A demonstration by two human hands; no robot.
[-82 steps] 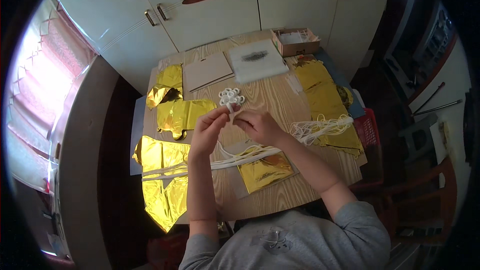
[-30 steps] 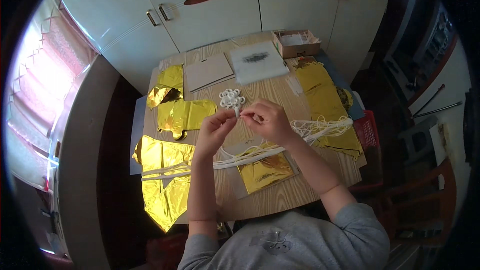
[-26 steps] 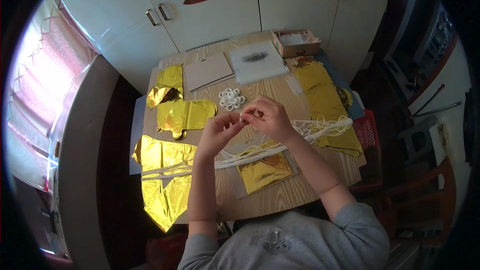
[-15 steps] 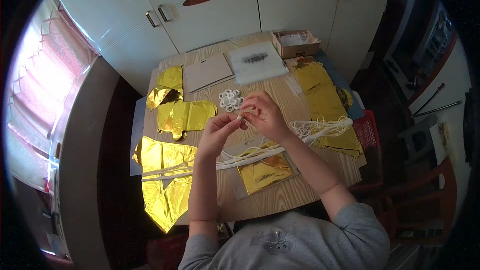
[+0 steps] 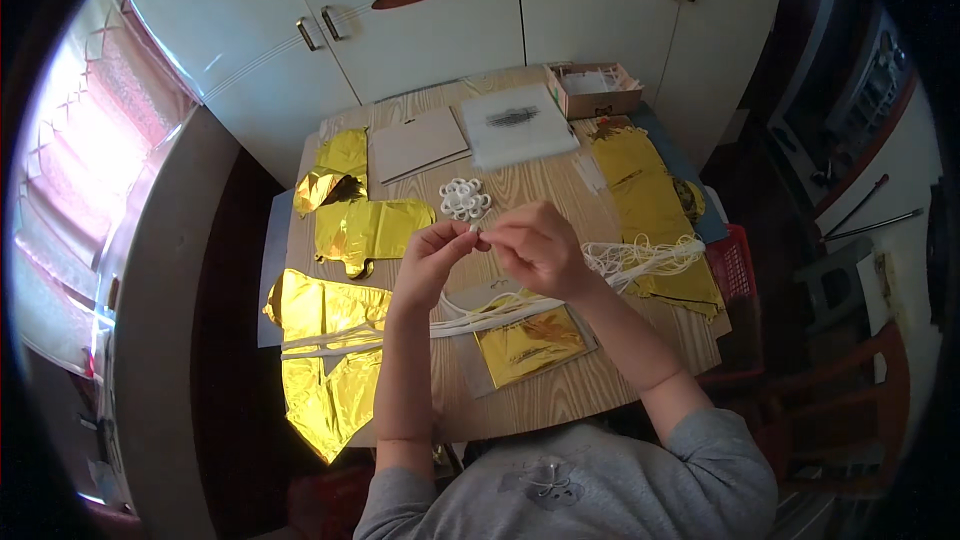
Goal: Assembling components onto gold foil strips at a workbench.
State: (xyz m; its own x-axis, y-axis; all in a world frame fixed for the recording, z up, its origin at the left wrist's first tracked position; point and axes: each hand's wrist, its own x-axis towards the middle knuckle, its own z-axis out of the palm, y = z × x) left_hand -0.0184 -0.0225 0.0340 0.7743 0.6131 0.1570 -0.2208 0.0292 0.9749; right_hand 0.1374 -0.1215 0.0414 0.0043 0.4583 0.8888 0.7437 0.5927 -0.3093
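My left hand [image 5: 432, 258] pinches a small white piece [image 5: 475, 225] between thumb and fingers, and a bit of it shows above the fingertips. Against those fingertips, my right hand [image 5: 545, 252] is closed in a pinch; what lies between its fingers is too small to make out. Just beyond both hands is a pile of white rings [image 5: 463, 198]. Below the wrists a bundle of long white cords [image 5: 500, 315] runs across the table, its looped end [image 5: 660, 256] to the right of my right forearm. Under the cords lies a flat gold foil packet [image 5: 530, 348].
Gold foil sheets [image 5: 372, 230] and another gold foil piece [image 5: 325, 380] lie on the left of the wooden table [image 5: 540, 405]. More foil [image 5: 640, 185] covers the right side. At the back are grey-brown boards [image 5: 420, 143], a translucent bag [image 5: 515, 128] and an open box [image 5: 597, 95].
My right hand has turned, its fingers now curled closer together, and shifted slightly right. The left hand has stayed almost in place, and the white piece shows slightly higher.
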